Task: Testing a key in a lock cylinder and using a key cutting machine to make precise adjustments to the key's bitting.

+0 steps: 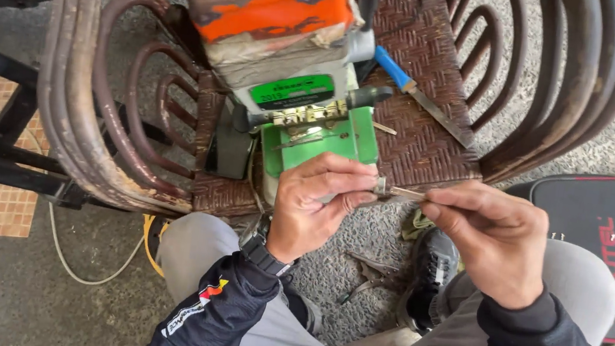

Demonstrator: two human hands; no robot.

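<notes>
A brown woven rattan chair (436, 146) carries a green and grey key-cutting machine (309, 95) at the front edge of its seat, with a blue-handled file (419, 93) lying toward the right side. Just before that edge, the left hand (315, 205) pinches the head of a small silver key (391, 190), while the right hand (499, 236) grips a thin metal tool against its blade.

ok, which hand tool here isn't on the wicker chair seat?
The pliers: they lie on the ground between the person's legs, below both hands. The blue-handled file rests on the woven chair seat, right of the green machine.
</notes>
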